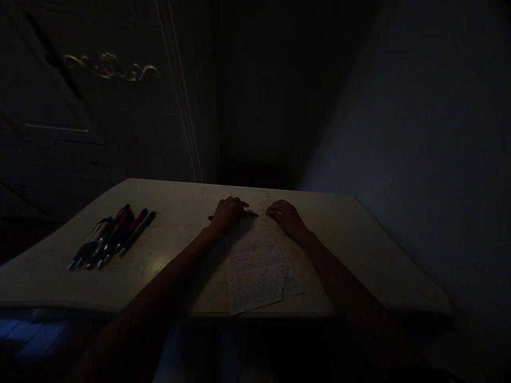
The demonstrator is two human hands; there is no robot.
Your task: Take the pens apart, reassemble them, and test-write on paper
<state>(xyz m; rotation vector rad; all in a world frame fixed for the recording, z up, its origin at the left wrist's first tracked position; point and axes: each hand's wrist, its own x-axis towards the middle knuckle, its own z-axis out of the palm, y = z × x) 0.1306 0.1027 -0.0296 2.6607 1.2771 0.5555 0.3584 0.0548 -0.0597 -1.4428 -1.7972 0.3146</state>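
Observation:
A dark pen point(251, 214) lies crosswise in my left hand point(228, 214), which is closed around its middle; its two ends stick out to either side. Just right of it, my right hand point(286, 217) rests on the table with its fingers bent together at the top of the papers. Something small and pale shows by those fingertips, too dim to name. Between my forearms lies a sheet of paper point(255, 271) covered in handwriting, overlapping a second written sheet point(293, 284) whose edge shows at its right.
Several pens point(112, 236) lie in a bunch on the left of the white table point(175, 213). A dark cabinet point(131, 127) with an ornate handle point(112, 66) stands behind on the left. A pale wall point(419, 149) runs along the right. The room is very dim.

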